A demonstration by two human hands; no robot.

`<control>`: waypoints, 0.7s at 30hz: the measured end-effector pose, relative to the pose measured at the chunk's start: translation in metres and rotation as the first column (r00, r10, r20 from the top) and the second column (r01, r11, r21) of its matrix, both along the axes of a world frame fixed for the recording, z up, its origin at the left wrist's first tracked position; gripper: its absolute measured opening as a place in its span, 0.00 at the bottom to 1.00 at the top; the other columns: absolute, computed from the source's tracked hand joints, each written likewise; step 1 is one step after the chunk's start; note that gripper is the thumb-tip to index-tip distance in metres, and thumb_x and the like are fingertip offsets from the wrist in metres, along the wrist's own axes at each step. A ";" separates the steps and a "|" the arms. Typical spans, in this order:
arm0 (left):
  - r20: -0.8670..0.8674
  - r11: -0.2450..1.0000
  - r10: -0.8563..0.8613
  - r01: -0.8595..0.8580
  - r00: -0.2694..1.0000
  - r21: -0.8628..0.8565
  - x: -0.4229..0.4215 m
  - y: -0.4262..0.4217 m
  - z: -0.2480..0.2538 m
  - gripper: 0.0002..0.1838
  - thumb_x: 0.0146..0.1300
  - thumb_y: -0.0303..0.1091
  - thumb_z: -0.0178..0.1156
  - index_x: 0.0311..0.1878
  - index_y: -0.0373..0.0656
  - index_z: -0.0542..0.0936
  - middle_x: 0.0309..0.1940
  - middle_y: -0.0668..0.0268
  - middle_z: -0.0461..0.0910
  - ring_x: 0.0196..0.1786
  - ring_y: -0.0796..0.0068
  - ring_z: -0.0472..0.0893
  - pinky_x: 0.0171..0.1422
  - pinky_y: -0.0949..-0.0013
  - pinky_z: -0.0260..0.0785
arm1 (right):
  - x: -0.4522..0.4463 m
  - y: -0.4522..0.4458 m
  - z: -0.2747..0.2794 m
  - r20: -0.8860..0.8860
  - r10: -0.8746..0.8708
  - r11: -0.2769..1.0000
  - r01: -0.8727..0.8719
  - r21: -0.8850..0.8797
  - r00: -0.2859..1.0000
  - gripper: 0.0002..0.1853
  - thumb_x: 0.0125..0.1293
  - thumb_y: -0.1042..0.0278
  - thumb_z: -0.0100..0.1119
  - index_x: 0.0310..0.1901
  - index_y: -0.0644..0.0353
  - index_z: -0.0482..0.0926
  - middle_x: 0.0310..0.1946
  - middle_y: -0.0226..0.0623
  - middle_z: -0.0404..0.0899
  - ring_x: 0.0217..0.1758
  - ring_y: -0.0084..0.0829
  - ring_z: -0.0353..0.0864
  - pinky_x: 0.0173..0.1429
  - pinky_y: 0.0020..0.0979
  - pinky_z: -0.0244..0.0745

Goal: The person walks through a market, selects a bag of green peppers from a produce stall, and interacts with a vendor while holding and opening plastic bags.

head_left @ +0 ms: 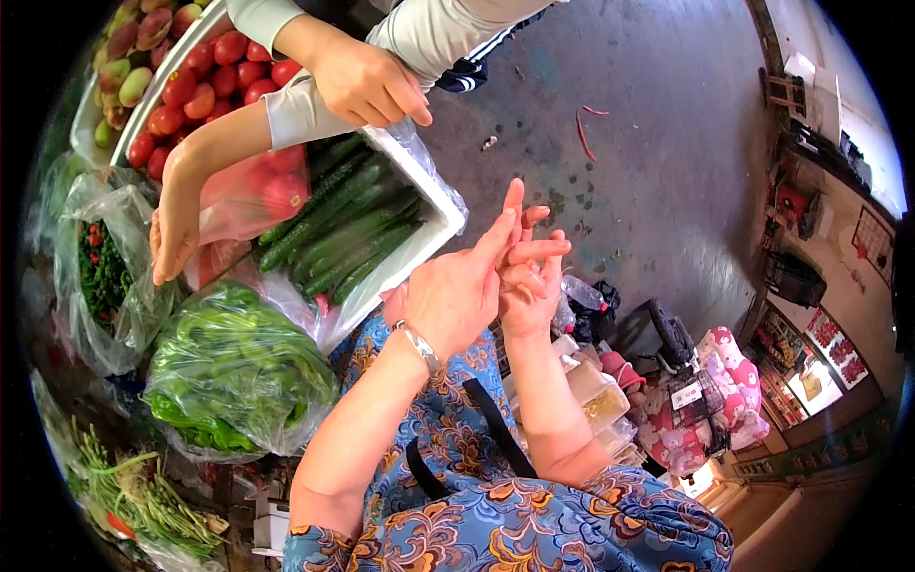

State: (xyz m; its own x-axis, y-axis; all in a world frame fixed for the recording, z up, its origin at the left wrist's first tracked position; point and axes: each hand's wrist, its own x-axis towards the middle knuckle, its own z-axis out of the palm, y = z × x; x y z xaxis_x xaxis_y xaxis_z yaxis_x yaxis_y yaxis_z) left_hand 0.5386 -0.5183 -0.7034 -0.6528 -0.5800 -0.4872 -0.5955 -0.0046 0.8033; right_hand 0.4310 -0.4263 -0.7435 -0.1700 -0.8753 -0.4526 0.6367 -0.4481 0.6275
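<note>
My left hand (456, 300), with a silver bracelet on its wrist, is turned back upward, its index finger stretched out against the fingers of my right hand. My right hand (530, 286) has its palm turned up and its fingers apart, some partly bent. The two hands touch in front of my blue floral clothing (438, 391), and I see no object in either. Just left of them is a white foam box (434, 195) of cucumbers (348, 219). A plastic bag of green peppers (233, 367) lies at lower left.
Another person's crossed forearms reach in from the top, one hand (372, 86) above the cucumber box, the other (176, 224) beside a red bag (253, 195). Tomatoes (224, 78) fill a crate. Green beans (143, 496) lie lower left. A pink-covered scooter (729, 386) stands right.
</note>
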 end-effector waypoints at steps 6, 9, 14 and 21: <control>0.010 0.995 -0.078 0.078 0.997 0.062 -0.009 -0.004 -0.004 0.32 0.60 0.29 0.52 0.70 0.61 0.68 0.24 0.48 0.79 0.28 0.45 0.80 0.34 0.47 0.72 | -0.002 0.003 0.001 -0.026 -0.070 0.998 0.070 0.002 0.997 0.26 0.71 0.48 0.45 0.58 0.62 0.70 0.76 0.36 0.51 0.54 0.31 0.79 0.27 0.29 0.72; -0.002 0.992 -0.107 0.107 0.994 0.065 -0.018 -0.007 0.000 0.32 0.59 0.29 0.52 0.69 0.61 0.68 0.25 0.48 0.80 0.29 0.45 0.80 0.36 0.48 0.72 | -0.005 0.001 0.005 -0.054 -0.117 0.993 0.116 -0.020 0.992 0.26 0.71 0.47 0.45 0.58 0.61 0.70 0.77 0.35 0.51 0.55 0.32 0.78 0.27 0.30 0.73; 0.005 0.986 -0.156 0.155 0.988 0.063 -0.028 -0.009 0.011 0.34 0.58 0.29 0.52 0.71 0.61 0.66 0.25 0.48 0.80 0.30 0.46 0.81 0.36 0.48 0.73 | -0.012 0.005 0.006 -0.095 -0.150 0.989 0.147 -0.031 0.984 0.25 0.71 0.47 0.44 0.58 0.59 0.70 0.77 0.34 0.51 0.55 0.32 0.78 0.28 0.30 0.73; -0.013 0.983 -0.176 0.176 0.984 0.042 -0.031 -0.004 0.008 0.35 0.58 0.29 0.52 0.71 0.61 0.65 0.25 0.48 0.80 0.30 0.46 0.81 0.36 0.47 0.72 | -0.013 0.010 0.008 -0.109 -0.167 0.986 0.164 -0.040 0.980 0.26 0.71 0.48 0.44 0.58 0.60 0.71 0.76 0.34 0.52 0.55 0.34 0.78 0.27 0.28 0.73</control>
State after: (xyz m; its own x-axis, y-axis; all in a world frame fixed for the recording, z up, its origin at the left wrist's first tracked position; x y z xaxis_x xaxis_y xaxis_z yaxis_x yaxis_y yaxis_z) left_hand 0.5076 -0.5219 -0.6958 -0.7475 -0.4341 -0.5027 -0.5826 0.0650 0.8102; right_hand 0.4176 -0.4158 -0.7356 -0.3617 -0.8440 -0.3960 0.6220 -0.5349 0.5719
